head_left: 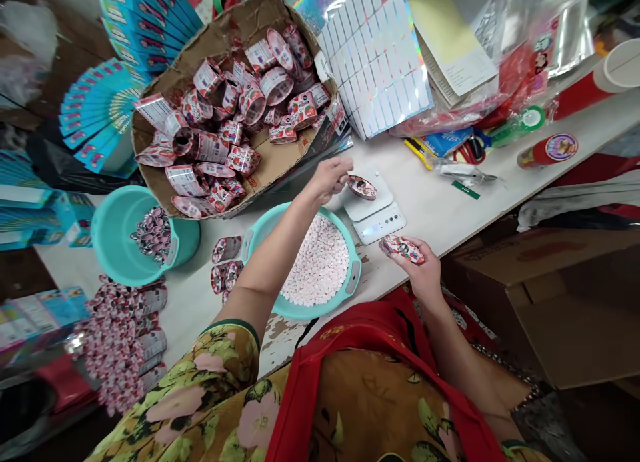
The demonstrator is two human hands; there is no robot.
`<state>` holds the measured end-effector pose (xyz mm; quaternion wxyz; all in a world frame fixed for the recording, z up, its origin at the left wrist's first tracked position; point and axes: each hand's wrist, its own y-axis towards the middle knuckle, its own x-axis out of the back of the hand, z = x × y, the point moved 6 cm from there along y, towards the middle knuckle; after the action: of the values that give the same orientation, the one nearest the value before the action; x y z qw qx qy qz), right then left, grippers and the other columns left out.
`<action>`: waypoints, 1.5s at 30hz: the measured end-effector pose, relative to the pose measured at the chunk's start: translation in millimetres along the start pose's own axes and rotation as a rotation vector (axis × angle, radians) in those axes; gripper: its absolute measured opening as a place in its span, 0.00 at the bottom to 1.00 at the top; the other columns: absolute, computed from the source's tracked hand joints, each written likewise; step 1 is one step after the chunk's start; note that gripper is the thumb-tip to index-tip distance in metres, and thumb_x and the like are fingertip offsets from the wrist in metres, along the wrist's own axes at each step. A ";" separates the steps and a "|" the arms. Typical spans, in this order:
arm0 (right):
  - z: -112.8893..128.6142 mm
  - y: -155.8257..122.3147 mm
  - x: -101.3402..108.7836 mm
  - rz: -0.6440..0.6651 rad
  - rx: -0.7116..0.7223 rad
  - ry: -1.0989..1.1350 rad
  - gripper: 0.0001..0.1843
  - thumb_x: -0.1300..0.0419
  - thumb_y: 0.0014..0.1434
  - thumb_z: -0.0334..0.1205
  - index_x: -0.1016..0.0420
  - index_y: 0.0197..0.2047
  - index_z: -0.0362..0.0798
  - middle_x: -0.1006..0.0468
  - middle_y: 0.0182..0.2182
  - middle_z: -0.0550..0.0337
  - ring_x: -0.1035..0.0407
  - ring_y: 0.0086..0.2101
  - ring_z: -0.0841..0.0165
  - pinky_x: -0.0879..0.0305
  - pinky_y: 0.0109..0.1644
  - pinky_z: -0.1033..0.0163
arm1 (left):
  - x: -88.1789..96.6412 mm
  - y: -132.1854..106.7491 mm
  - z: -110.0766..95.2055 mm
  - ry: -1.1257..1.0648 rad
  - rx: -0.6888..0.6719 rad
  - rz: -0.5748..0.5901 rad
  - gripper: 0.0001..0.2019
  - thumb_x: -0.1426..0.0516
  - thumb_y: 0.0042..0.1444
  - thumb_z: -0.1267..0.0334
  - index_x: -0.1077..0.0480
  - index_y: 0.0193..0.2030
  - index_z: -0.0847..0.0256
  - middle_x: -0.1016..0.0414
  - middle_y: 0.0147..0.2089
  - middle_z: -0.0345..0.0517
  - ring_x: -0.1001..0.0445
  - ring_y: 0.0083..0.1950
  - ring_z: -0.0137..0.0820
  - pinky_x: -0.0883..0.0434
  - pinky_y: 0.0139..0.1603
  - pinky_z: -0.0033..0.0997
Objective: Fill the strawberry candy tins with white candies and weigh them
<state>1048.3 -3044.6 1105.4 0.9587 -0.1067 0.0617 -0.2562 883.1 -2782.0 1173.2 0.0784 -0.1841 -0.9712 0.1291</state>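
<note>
My left hand (329,177) is closed on a small open tin (361,187) that rests on the white digital scale (373,211). My right hand (419,265) grips a red-and-white printed tin (401,249) near the table's front edge, to the right of the scale. Below my left forearm sits a teal basin (353,270) full of small pink-white candies (317,265).
A cardboard box (280,163) holds several printed tins at the back. A second teal basin (113,239) with lids stands at left, with stacked tins (123,335) below it. Holographic bags (380,69), scissors (470,150) and tape lie at right. A brown carton (565,295) sits beside the table.
</note>
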 end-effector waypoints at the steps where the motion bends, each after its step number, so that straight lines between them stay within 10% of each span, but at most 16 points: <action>1: -0.9 1.5 3.7 -0.026 -0.007 0.006 0.27 0.24 0.42 0.47 0.21 0.46 0.49 0.16 0.41 0.56 0.22 0.41 0.62 0.25 0.51 0.54 | 6.9 -3.4 3.5 -0.131 0.066 -0.023 0.17 0.33 0.55 0.52 0.34 0.28 0.60 0.40 0.20 0.35 0.46 0.18 0.21 0.52 0.20 0.22; 7: -12.4 12.3 27.5 -0.163 -0.007 0.040 0.29 0.23 0.39 0.47 0.20 0.45 0.48 0.17 0.40 0.57 0.23 0.40 0.63 0.24 0.51 0.52 | 23.3 -25.4 13.3 -0.189 0.112 -0.058 0.14 0.33 0.56 0.57 0.31 0.28 0.62 0.48 0.17 0.30 0.55 0.14 0.16 0.60 0.16 0.18; 16: -20.0 19.7 41.4 -0.240 0.038 0.100 0.28 0.23 0.38 0.43 0.20 0.44 0.47 0.17 0.39 0.58 0.23 0.39 0.65 0.23 0.49 0.55 | -0.8 -23.8 -2.8 0.595 -0.276 0.021 0.04 0.34 0.53 0.63 0.23 0.33 0.58 0.38 0.20 0.38 0.33 0.29 0.31 0.42 0.32 0.26; 23: -20.8 28.8 34.5 -0.186 0.034 0.065 0.29 0.23 0.37 0.44 0.20 0.44 0.48 0.18 0.39 0.58 0.23 0.39 0.64 0.24 0.52 0.50 | -28.8 -25.8 7.4 0.867 -0.271 -0.035 0.09 0.39 0.55 0.76 0.32 0.28 0.60 0.35 0.23 0.46 0.25 0.41 0.45 0.40 0.42 0.32; 26: -10.8 39.0 22.9 -0.163 0.082 0.036 0.29 0.22 0.37 0.45 0.20 0.44 0.48 0.19 0.39 0.58 0.23 0.39 0.64 0.25 0.54 0.48 | 10.9 -64.6 -6.0 0.810 -0.280 -0.292 0.07 0.38 0.58 0.70 0.31 0.31 0.59 0.33 0.25 0.47 0.25 0.41 0.44 0.40 0.40 0.30; 29: -0.7 60.0 2.7 -0.094 0.141 -0.007 0.30 0.22 0.37 0.46 0.20 0.45 0.47 0.19 0.39 0.58 0.23 0.39 0.63 0.27 0.56 0.45 | 94.0 -146.5 -12.8 0.741 -0.188 -0.700 0.05 0.37 0.59 0.62 0.29 0.36 0.57 0.35 0.24 0.45 0.26 0.40 0.43 0.41 0.38 0.29; 34: 13.7 115.1 -48.0 0.010 0.295 -0.102 0.34 0.23 0.37 0.48 0.20 0.48 0.46 0.19 0.42 0.56 0.24 0.43 0.60 0.30 0.59 0.43 | 240.8 -307.7 32.5 1.031 0.472 -1.224 0.16 0.49 0.67 0.53 0.26 0.52 0.58 0.24 0.34 0.55 0.24 0.44 0.47 0.35 0.40 0.34; 40: 20.5 143.9 -99.4 0.146 0.357 -0.256 0.33 0.26 0.39 0.51 0.20 0.48 0.45 0.19 0.44 0.54 0.25 0.45 0.60 0.30 0.58 0.48 | 324.5 -365.2 151.8 1.001 1.033 -1.008 0.20 0.50 0.65 0.57 0.25 0.48 0.72 0.22 0.46 0.75 0.22 0.46 0.52 0.34 0.37 0.36; 45: 29.7 152.8 -90.2 0.171 0.392 -0.343 0.28 0.35 0.52 0.56 0.23 0.51 0.47 0.22 0.49 0.51 0.27 0.46 0.62 0.29 0.54 0.53 | 322.9 -351.0 183.1 0.935 0.907 -0.958 0.12 0.43 0.59 0.57 0.33 0.29 0.61 0.36 0.20 0.44 0.31 0.29 0.37 0.43 0.31 0.28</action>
<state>1048.8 -2864.7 1103.9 0.9757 0.0448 -0.1436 -0.1594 431.1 -3016.2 1130.5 0.5905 0.2668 -0.6643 0.3726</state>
